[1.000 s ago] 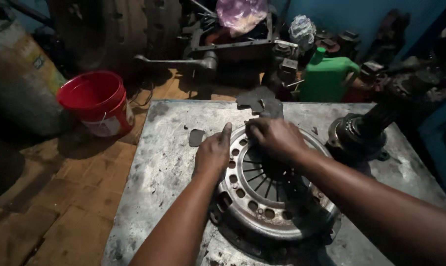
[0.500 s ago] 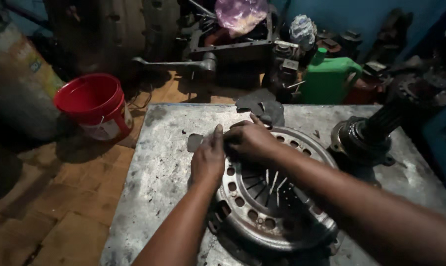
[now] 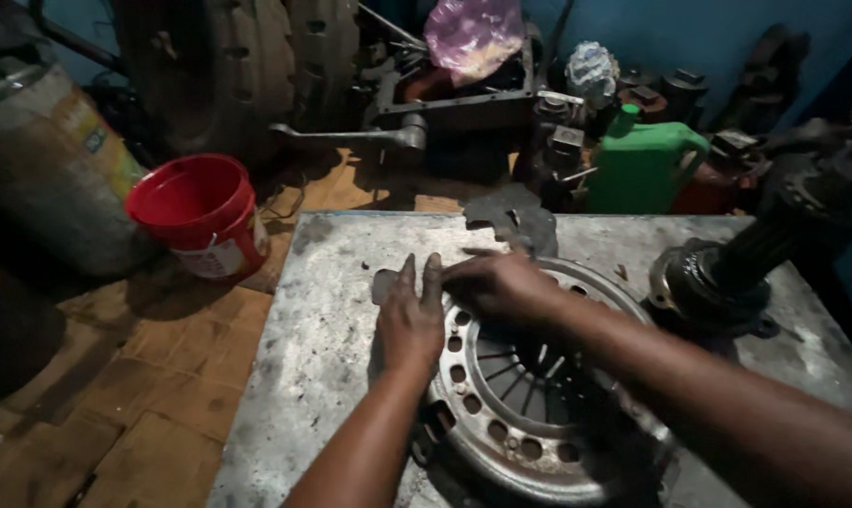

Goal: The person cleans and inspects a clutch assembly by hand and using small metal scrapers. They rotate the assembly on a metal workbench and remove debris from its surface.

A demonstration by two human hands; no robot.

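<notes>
Far to the left of the grip a grey drum [image 3: 49,169] stands on the brick floor, and closer in, still well to the left and beyond, sits a red bucket [image 3: 200,214]. The metal table [image 3: 322,357] carries everything the hands work on. The left hand [image 3: 410,315] lies flat, fingers together and stretched forward, palm down on the left rim of the clutch pressure plate [image 3: 529,423]; its fingertips touch a small dark flat piece [image 3: 385,282] on the table just beyond the rim, and it clamps nothing. Just right of it, almost touching, the right hand [image 3: 501,285] rests on the far edge of the same plate with fingers curled down; whether that grip closes on anything cannot be told, since the fingers hide what lies under them. The plate lies flat on the table, under and just behind both hands. Beyond the right hand lies a dark jagged metal scrap [image 3: 510,218]. Farther right and beyond stands a green jug [image 3: 644,167], and right of the grip a splined shaft assembly [image 3: 727,273] rests on the table.
</notes>
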